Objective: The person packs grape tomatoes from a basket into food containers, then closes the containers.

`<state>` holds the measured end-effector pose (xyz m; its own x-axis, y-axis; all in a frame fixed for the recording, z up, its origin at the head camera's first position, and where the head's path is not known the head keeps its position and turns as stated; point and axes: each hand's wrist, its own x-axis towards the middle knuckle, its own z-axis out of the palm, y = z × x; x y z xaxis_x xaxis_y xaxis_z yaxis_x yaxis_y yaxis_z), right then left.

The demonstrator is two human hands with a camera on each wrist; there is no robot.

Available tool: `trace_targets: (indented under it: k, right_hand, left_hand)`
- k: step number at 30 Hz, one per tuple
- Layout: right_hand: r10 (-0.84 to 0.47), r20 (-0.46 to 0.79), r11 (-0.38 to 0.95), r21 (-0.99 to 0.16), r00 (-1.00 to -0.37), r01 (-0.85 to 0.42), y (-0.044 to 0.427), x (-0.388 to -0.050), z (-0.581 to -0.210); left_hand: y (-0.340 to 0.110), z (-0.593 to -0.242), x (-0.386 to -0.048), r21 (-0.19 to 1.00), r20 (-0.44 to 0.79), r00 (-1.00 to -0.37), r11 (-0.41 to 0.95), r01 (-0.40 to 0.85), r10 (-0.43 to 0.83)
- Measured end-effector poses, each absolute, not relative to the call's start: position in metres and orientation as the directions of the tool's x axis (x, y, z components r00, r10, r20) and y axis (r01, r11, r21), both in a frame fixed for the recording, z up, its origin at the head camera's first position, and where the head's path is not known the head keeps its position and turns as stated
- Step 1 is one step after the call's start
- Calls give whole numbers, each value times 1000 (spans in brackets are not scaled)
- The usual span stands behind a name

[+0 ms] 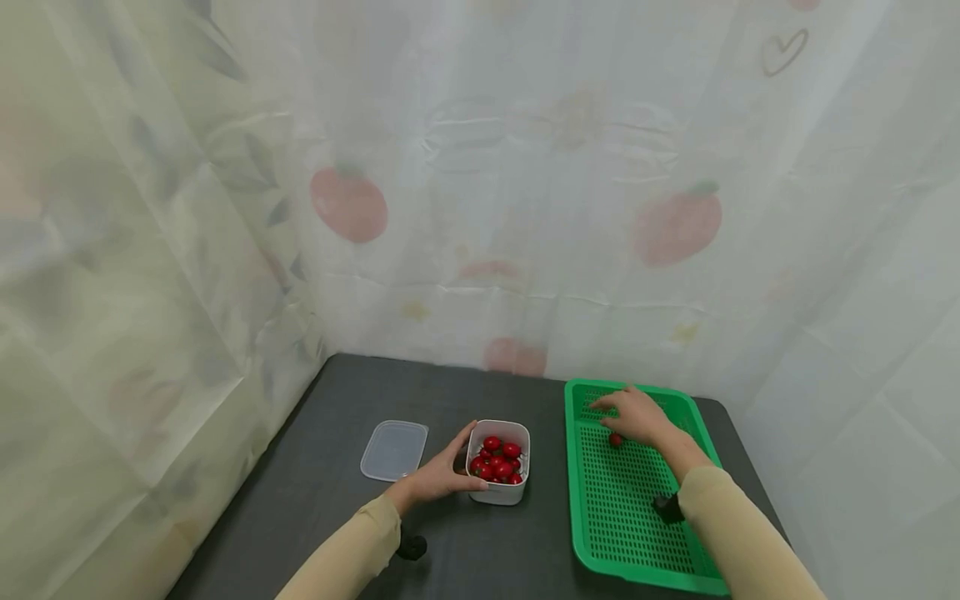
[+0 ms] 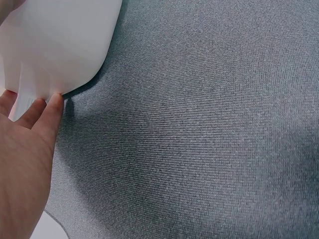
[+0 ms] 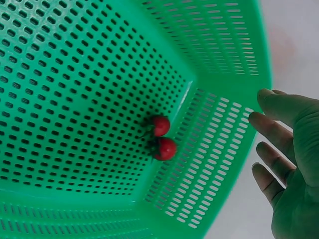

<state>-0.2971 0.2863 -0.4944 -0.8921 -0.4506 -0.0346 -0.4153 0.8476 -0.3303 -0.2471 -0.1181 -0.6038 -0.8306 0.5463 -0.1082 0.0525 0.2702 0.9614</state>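
My left hand (image 1: 438, 477) grips a white square plastic tub (image 1: 498, 495), thumb at the near side and fingers round the far left corner. Several red cherry tomatoes (image 1: 497, 467) lie inside it. In the left wrist view, fingertips of the left hand (image 2: 25, 159) press on the tub's wall (image 2: 60, 40). Over the far end of a green perforated basket (image 1: 573, 500) hovers my right hand (image 1: 636, 415), fingers loosely spread and holding nothing. Two cherry tomatoes, an upper one (image 3: 161, 126) and a lower one (image 3: 165, 149), sit on the basket floor in the right wrist view.
A translucent lid (image 1: 394, 451) lies flat on the dark grey table (image 1: 457, 550), left of the tub. White printed curtains (image 1: 495, 208) hang behind the table and at both sides. The basket's raised rim (image 1: 576, 442) borders its right-hand area.
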Motion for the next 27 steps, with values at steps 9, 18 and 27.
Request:
trace_targets:
  k: [9, 18, 27]
  right_hand:
    - [-424, -65, 862, -335, -904, -380, 294, -293, -504]
    - [-396, -84, 874, -341, -914, -348, 298, -290, -509]
    - [-372, -138, 900, -295, -918, -321, 307, -288, -522]
  left_hand:
    - [-117, -606, -247, 962, -113, -833, 269, 44, 541]
    - [-117, -608, -246, 962, -113, -840, 270, 42, 531]
    - [-115, -609, -246, 963, -119, -837, 269, 34, 535]
